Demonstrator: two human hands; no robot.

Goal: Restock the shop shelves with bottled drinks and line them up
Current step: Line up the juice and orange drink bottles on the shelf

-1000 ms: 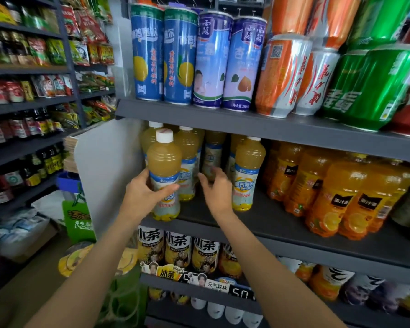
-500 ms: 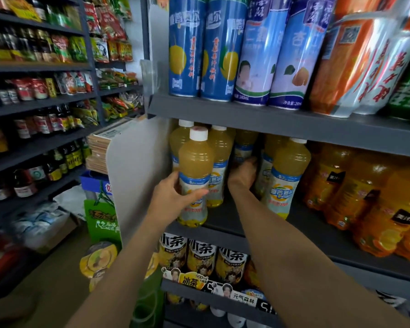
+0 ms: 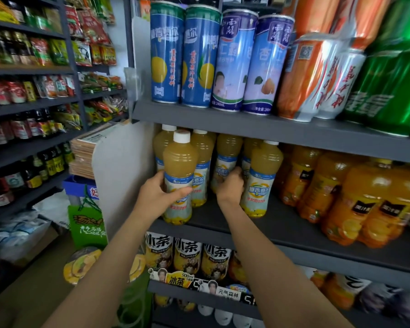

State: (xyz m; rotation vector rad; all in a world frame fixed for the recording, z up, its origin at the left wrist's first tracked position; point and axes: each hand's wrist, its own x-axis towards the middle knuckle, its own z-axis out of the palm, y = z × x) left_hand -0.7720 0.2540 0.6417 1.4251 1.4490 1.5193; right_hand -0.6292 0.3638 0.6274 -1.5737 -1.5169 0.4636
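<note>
while the left hand (image 3: 155,199) wrapped its fingers and thumb around the label of a pale yellow plastic juice bottle with a white cap (image 3: 179,178), that bottle stood upright at the front left edge of the dark grey metal shelf (image 3: 294,229). the right hand (image 3: 231,187) reached deeper over the same shelf, fingers curled against a second yellow bottle (image 3: 225,162) in the row behind; whether it truly gripped it could not be told. orange juice bottles (image 3: 355,204) stood at the shelf's right end.

head view, close, facing shelves (image 3: 270,129)
</note>
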